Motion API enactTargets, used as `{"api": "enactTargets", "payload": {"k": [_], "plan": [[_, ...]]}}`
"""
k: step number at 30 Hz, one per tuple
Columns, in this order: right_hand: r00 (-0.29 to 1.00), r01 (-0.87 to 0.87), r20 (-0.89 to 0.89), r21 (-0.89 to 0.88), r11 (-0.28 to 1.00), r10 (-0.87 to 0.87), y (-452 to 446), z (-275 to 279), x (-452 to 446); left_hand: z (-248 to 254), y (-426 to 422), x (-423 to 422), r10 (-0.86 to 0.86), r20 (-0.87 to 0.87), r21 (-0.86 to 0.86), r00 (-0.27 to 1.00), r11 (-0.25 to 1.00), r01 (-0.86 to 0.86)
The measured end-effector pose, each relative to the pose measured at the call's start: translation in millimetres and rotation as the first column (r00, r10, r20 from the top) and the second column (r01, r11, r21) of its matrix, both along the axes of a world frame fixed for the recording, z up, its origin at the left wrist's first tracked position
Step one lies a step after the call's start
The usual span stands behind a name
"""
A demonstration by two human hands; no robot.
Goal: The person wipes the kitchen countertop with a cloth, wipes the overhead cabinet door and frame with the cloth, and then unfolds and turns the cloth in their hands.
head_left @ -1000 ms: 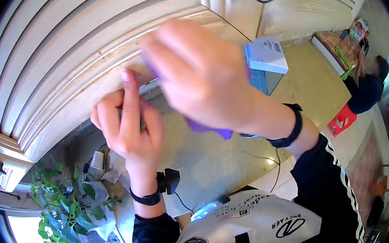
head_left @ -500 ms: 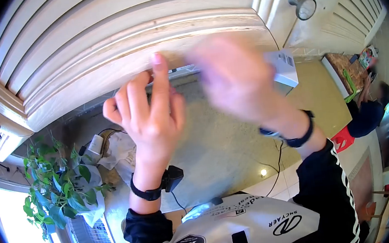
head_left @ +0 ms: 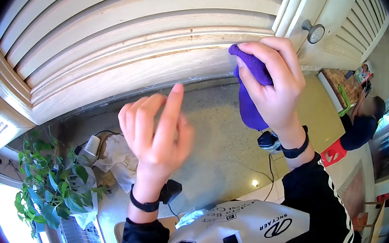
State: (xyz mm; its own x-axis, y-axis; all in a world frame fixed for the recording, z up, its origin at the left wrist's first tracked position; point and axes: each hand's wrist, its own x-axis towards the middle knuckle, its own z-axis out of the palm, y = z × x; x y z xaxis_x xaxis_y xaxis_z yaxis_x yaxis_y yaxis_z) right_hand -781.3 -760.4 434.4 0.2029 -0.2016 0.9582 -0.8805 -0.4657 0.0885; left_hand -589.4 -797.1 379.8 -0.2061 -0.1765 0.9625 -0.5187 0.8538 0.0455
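Note:
My right hand [head_left: 275, 77] grips a folded purple cloth [head_left: 251, 108] between thumb and fingers, and part of it hangs below. The top of the cloth is at the lower rail of the louvred cabinet door [head_left: 133, 76]; whether they touch I cannot tell. Lower and to the left, my left hand [head_left: 155, 132] is raised above the countertop [head_left: 209, 124], holding nothing. Its index finger points up toward the door's bottom edge, and the other fingers are loosely bent and apart.
A leafy potted plant [head_left: 51, 181] stands at left beside a sink with a wire basket [head_left: 86, 237]. White plastic bags [head_left: 120, 158] and a cable lie nearby. A round cabinet knob [head_left: 315, 33] juts out at upper right. Another person [head_left: 363, 125] sits at far right by a red stool [head_left: 334, 153].
My right hand, blurred before, has moved right and the purple cloth in it now shows clearly. My left hand is a little lower. The white box on the counter is now hidden.

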Motion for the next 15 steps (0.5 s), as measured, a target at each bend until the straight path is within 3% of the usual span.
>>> {"api": "enactTargets", "payload": {"k": [3, 4, 5, 7, 15], "plan": [[0.999, 0.021, -0.025, 0.035, 0.999, -0.020, 2.0, 3.6, -1.5, -0.6, -10.8, -13.3, 0.097, -0.005, -0.026, 0.995, 0.995, -0.097], [0.998, 0.034, -0.046, 0.044, 0.998, -0.032, 2.5, 5.7, -1.2, -0.6, -5.9, -12.9, 0.104, 0.069, 0.098, 0.992, 0.989, -0.111], [0.997, 0.049, -0.066, 0.053, 0.997, -0.045, 3.1, 7.1, -1.1, -3.7, -5.6, -14.9, 0.102, 0.057, 0.107, 0.993, 0.988, -0.108], [0.994, 0.060, -0.098, 0.059, 0.996, -0.054, 3.3, 8.3, -3.4, -11.1, -10.4, -19.6, 0.293, 0.025, -0.053, 0.956, 0.955, -0.291], [0.955, 0.091, -0.283, 0.006, 0.996, -0.085, -7.7, 21.9, 1.7, -29.2, -27.1, -21.6, 0.307, -0.034, -0.064, 0.951, 0.949, -0.309]]}}
